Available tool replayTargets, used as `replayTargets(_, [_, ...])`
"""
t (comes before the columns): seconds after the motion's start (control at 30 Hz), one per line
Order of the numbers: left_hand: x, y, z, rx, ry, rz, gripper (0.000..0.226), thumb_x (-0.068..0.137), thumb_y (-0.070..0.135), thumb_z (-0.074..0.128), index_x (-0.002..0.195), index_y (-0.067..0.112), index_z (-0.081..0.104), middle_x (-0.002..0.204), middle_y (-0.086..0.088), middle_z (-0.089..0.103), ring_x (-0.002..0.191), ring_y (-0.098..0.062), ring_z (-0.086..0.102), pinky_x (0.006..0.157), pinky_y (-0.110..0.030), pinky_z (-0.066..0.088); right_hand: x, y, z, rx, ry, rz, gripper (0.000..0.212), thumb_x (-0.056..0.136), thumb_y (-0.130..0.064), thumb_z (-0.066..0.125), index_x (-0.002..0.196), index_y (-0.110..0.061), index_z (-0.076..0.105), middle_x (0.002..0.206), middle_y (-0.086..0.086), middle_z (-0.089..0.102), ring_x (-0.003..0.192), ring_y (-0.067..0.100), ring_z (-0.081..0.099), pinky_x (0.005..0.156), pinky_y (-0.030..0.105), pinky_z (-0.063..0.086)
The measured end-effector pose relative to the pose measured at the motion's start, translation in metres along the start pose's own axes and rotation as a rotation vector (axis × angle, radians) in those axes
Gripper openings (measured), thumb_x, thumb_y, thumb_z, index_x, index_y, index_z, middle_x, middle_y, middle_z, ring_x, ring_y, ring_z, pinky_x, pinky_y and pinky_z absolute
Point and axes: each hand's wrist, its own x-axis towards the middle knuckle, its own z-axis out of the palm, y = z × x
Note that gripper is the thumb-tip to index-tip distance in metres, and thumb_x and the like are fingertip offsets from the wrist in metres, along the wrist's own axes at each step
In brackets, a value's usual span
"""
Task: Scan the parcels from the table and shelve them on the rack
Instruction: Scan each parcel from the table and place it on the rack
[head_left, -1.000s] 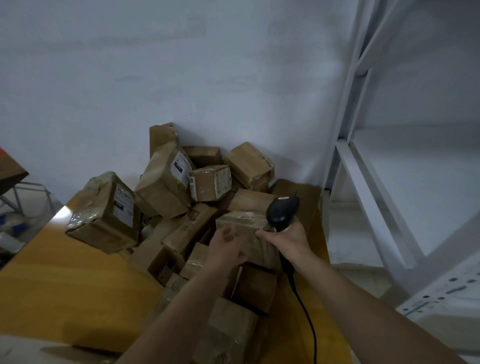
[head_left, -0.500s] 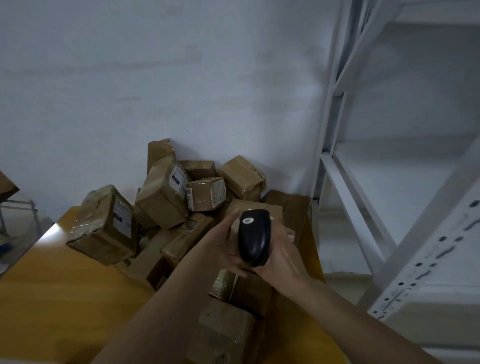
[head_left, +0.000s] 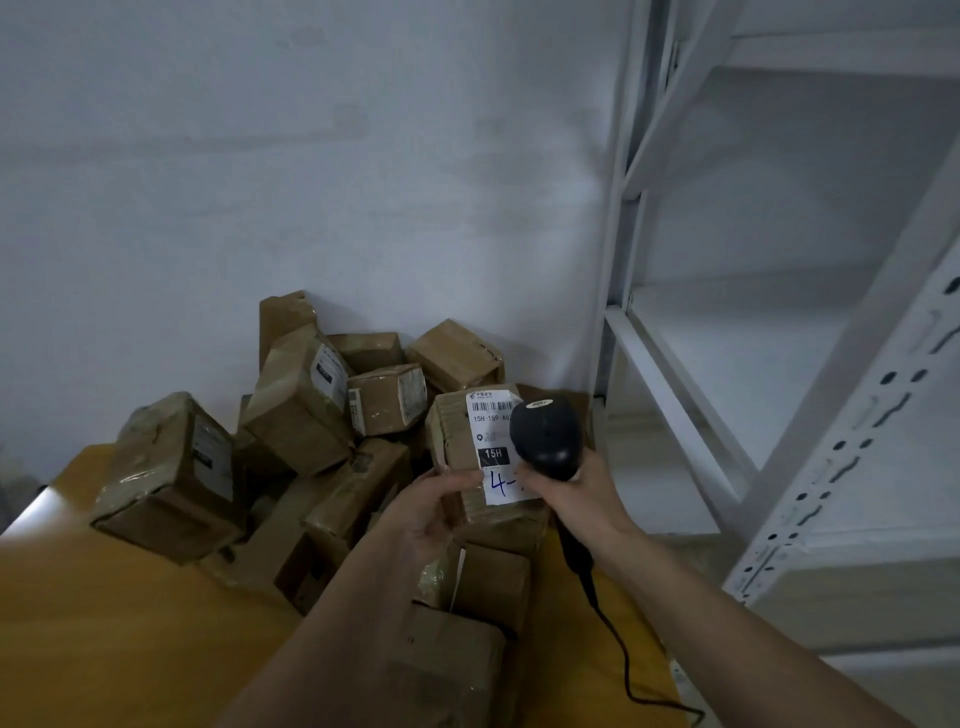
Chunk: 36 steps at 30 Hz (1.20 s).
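Above the heaped boxes (head_left: 306, 415) on the table (head_left: 104, 623), the left hand (head_left: 431, 514) now holds the parcel (head_left: 467, 441) raised with its label (head_left: 493, 447) turned up, while the right hand (head_left: 576, 499) grips the scanner (head_left: 545, 436) just over it, so scanning can proceed.

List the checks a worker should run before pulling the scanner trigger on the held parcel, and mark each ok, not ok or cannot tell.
1. Parcel lifted off the pile, gripped by the left hand: ok.
2. Label turned toward the camera: ok.
3. Scanner gripped by the right hand: ok.
4. Label uncovered: not ok, the scanner head hides its right part.
5. Scanner window aimed at barcode: cannot tell.
6. Rack shelf free nearby: ok.
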Motion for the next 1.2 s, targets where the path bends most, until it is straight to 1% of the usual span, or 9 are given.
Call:
replayTargets(0.1, [0.007,-0.005,-0.003,-0.002,0.003,0.028,0.065,0.062,-0.004,0.074,0.124,0.007,0.059,0.111,-0.016,0.071,0.098,-0.030,0.069,0.067,-0.036,0.056,-0.005,0.001,-0.004,-0.003,0.025,0.039,0.023,0.087,-0.007,0.066,0.096,-0.028,0.061,0.085,-0.013,0.066,0.069,-0.011,0.061,0.055,0.004,0.046])
replayTargets(0.27, [0.006,-0.017,-0.001,0.083,-0.075,0.033,0.074,0.055,-0.009,0.075,0.125,0.006,0.057,0.113,-0.017,0.070,0.106,-0.034,0.066,0.078,-0.043,0.054,-0.024,0.004,-0.011,-0.044,0.075,0.066,0.021,0.090,-0.006,0.061,0.089,-0.027,0.058,0.085,-0.010,0.065,0.071,-0.005,0.060,0.053,0.005,0.044])
replayTargets(0.47, [-0.016,-0.031,0.008,0.047,-0.190,-0.002,0.074,0.062,-0.014,0.070,0.130,0.009,0.053,0.118,-0.020,0.067,0.104,-0.036,0.066,0.072,-0.045,0.057,-0.059,-0.006,-0.021,-0.014,0.167,0.053,0.039,0.087,-0.015,0.068,0.122,-0.021,0.051,0.109,0.000,0.064,0.089,0.001,0.061,0.059,0.011,0.046])
replayTargets(0.53, [-0.028,-0.037,0.013,0.070,-0.232,0.009,0.073,0.064,-0.017,0.068,0.130,0.011,0.052,0.117,-0.020,0.068,0.103,-0.037,0.067,0.071,-0.046,0.057,-0.073,-0.013,-0.028,0.020,0.145,0.015,0.027,0.088,-0.010,0.066,0.110,-0.021,0.057,0.095,-0.001,0.068,0.076,0.001,0.067,0.054,0.010,0.048])
replayTargets(0.63, [-0.046,-0.045,0.019,0.071,-0.286,0.053,0.073,0.067,-0.017,0.069,0.131,0.013,0.051,0.117,-0.021,0.067,0.105,-0.040,0.066,0.071,-0.046,0.058,-0.099,-0.022,-0.037,0.048,0.088,-0.030,0.023,0.084,-0.014,0.071,0.105,-0.018,0.062,0.088,-0.002,0.072,0.076,0.005,0.071,0.056,0.012,0.051])
replayTargets(0.8, [-0.091,-0.071,0.052,0.069,-0.398,0.138,0.062,0.075,-0.022,0.057,0.129,0.008,0.051,0.113,-0.022,0.068,0.100,-0.040,0.067,0.079,-0.054,0.058,-0.155,-0.028,-0.074,0.010,0.083,-0.094,0.012,0.082,-0.021,0.074,0.089,-0.020,0.065,0.066,-0.008,0.069,0.057,-0.003,0.065,0.053,0.013,0.050])
replayTargets(0.93, [-0.119,-0.105,0.092,0.211,-0.445,0.183,0.093,0.064,-0.011,0.081,0.143,0.010,0.038,0.137,-0.031,0.048,0.119,-0.049,0.054,0.092,-0.061,0.049,-0.205,-0.031,-0.120,0.045,0.123,-0.101,0.010,0.085,-0.021,0.071,0.084,-0.013,0.066,0.057,-0.007,0.067,0.053,0.003,0.064,0.051,0.014,0.047])
replayTargets(1.1, [-0.165,-0.137,0.160,0.326,-0.317,0.276,0.076,0.066,-0.016,0.076,0.128,0.013,0.042,0.128,-0.016,0.057,0.112,-0.033,0.062,0.083,-0.039,0.058,-0.259,-0.034,-0.173,0.097,0.235,-0.115,0.020,0.085,-0.024,0.071,0.083,-0.005,0.066,0.062,0.004,0.063,0.055,0.013,0.059,0.053,0.024,0.049])
replayTargets(1.2, [-0.179,-0.147,0.194,0.296,-0.250,0.291,0.095,0.051,-0.006,0.085,0.129,0.020,0.037,0.129,-0.012,0.056,0.115,-0.030,0.059,0.084,-0.038,0.055,-0.285,-0.040,-0.202,0.127,0.257,-0.130,0.020,0.086,-0.021,0.071,0.081,-0.003,0.065,0.062,0.008,0.063,0.051,0.015,0.057,0.051,0.025,0.046])
